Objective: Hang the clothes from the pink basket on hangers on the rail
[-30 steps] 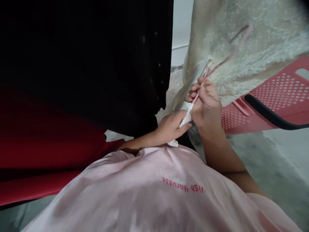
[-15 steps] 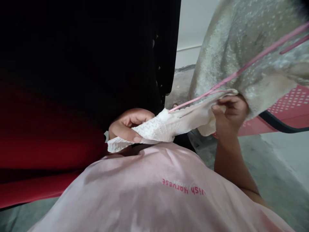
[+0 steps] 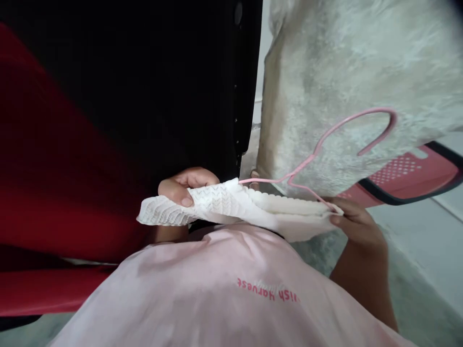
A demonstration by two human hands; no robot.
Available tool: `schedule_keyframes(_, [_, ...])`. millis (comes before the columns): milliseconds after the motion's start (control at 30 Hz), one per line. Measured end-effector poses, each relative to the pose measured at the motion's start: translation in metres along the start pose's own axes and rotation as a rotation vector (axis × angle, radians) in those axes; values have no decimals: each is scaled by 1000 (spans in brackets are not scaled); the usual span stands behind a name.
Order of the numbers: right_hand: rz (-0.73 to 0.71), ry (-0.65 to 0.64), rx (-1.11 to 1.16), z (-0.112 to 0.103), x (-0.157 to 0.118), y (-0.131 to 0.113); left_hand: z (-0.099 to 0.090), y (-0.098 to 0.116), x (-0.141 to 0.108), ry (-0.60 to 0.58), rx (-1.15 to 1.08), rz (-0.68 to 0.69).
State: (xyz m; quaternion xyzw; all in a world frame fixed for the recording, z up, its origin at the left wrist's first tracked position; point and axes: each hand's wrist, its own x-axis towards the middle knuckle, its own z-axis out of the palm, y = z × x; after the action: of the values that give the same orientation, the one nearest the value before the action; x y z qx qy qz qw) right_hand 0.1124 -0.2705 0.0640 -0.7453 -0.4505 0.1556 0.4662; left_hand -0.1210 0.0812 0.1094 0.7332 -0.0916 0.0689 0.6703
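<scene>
A white garment [image 3: 249, 207] with an openwork, lacy sleeve stretches between my two hands in front of my body. Its exact kind is hard to make out. Inside its neckline sits a pink clothes hanger [image 3: 302, 166], the hook pointing away to the upper right. My left hand [image 3: 186, 185] grips the lacy sleeve, thumb on top, other fingers partly hidden under the cloth. At the opposite shoulder, my right hand [image 3: 352, 219] pinches the garment's edge near the hanger's end; its fingertips are partly behind the fabric.
Large dark and red cloth [image 3: 108, 120] fills the left side. A pale, shiny cover [image 3: 325, 86] bulges at the upper right. Below it stands a pink perforated plastic basket [image 3: 415, 173] with a dark handle. Grey floor [image 3: 318, 253] shows at the lower right.
The hanger's hook has come into full view and turned lower. My right hand has moved down and right to the garment's far shoulder. My left hand has shifted slightly left.
</scene>
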Motion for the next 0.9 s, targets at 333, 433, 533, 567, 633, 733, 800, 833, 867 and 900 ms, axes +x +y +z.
schedule_keyframes(333, [-26,216,-270,-19,-55,-63,15,5,0,-158,-296,-151])
schedule_keyframes(433, [-119,136,-389,-11,-52,-77,20,12,2,-302,-230,-152])
schedule_keyframes(533, [-128,36,-366,-9,-54,-81,15,8,3,-391,-239,-136])
schedule_keyframes(567, [-118,-8,-356,-12,-57,-81,11,5,2,-392,-251,-130])
schedule_keyframes(633, [-90,-76,-326,-20,-66,-84,1,0,2,-362,-259,-101])
schedule_keyframes(733, [9,-88,-237,-32,-84,-85,-11,-5,5,-277,-289,-53])
schedule_keyframes(800, [103,46,-76,-38,-93,-79,-10,-8,11,-229,-346,-43])
schedule_keyframes(833, [163,162,37,-42,-96,-73,-6,-10,16,-215,-382,-29])
schedule_keyframes(867, [227,287,153,-47,-99,-67,0,-14,23,-176,-438,-6])
schedule_keyframes(900, [288,410,254,-54,-99,-61,8,-18,31,-110,-509,24])
